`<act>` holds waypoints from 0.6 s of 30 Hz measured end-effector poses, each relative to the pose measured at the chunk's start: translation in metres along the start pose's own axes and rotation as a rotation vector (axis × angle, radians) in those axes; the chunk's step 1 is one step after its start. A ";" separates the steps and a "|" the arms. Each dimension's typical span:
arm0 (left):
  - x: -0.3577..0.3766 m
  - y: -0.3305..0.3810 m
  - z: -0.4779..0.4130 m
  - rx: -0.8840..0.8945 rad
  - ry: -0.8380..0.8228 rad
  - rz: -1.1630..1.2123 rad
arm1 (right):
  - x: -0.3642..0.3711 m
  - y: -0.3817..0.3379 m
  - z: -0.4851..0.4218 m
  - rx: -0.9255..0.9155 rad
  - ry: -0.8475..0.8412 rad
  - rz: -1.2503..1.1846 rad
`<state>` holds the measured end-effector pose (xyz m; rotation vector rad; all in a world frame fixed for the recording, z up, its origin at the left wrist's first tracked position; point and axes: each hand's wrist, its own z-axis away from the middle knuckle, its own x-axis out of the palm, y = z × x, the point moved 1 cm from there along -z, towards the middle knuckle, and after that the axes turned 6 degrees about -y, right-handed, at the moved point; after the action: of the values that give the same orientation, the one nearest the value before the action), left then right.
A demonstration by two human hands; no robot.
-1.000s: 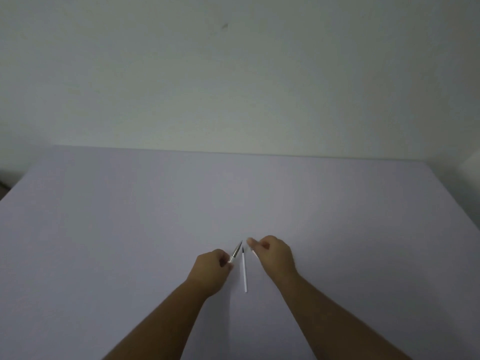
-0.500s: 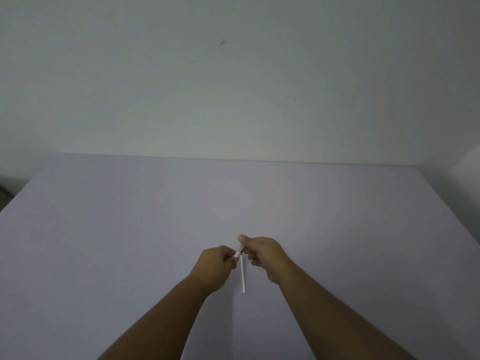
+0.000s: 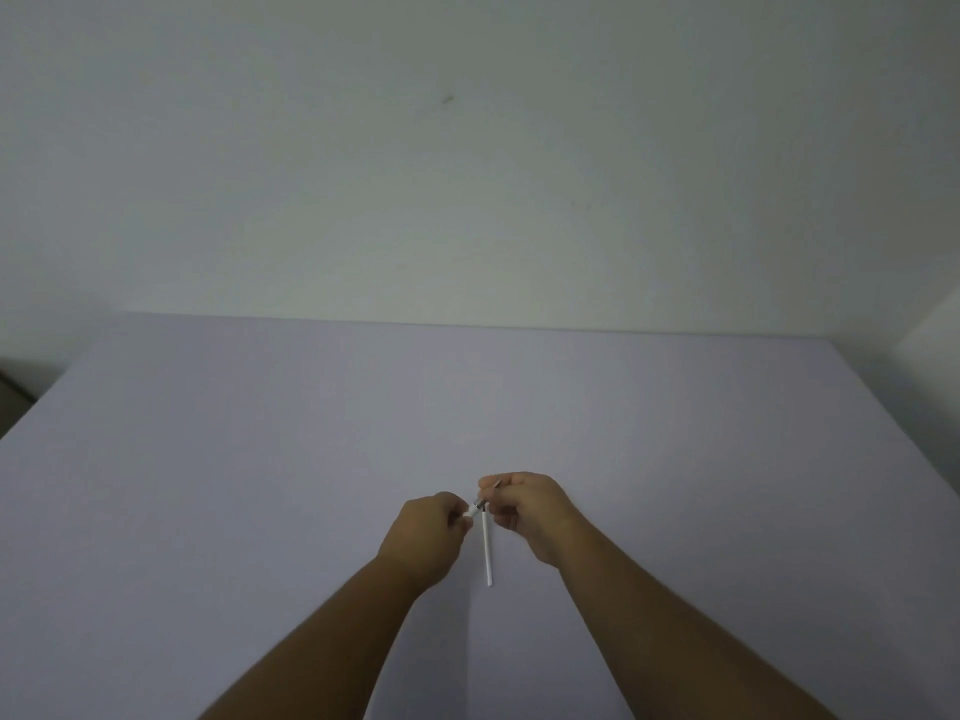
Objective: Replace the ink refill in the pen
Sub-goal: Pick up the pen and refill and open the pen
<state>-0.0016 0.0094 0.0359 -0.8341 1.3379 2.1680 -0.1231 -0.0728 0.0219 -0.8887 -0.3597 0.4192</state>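
My left hand is closed around a white pen body; only its short end shows past my fingers. My right hand pinches the pen's dark metal tip piece against that end, and a thin point sticks out above my thumb. The two hands nearly touch over the table. A thin white refill lies loose on the table between my wrists, pointing towards me. Most of the pen is hidden inside my fists.
A wide pale lilac table runs back to a plain pale wall. Its left edge falls away near a dark gap at the far left. A white object stands at the right edge of view.
My hands have come together: the right hand moved left onto the pen's tip end held by the left hand. The loose refill on the table has not moved.
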 end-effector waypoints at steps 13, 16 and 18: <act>-0.005 0.003 0.000 0.001 0.001 -0.014 | -0.001 -0.003 0.004 -0.022 0.053 0.050; -0.005 0.004 0.000 0.005 0.008 -0.025 | -0.001 -0.004 0.004 -0.068 0.011 0.008; -0.005 0.005 0.000 0.009 0.008 -0.024 | 0.000 -0.006 0.005 -0.067 0.036 0.054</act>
<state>-0.0011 0.0071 0.0422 -0.8522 1.3341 2.1402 -0.1244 -0.0732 0.0295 -0.9716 -0.3193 0.4422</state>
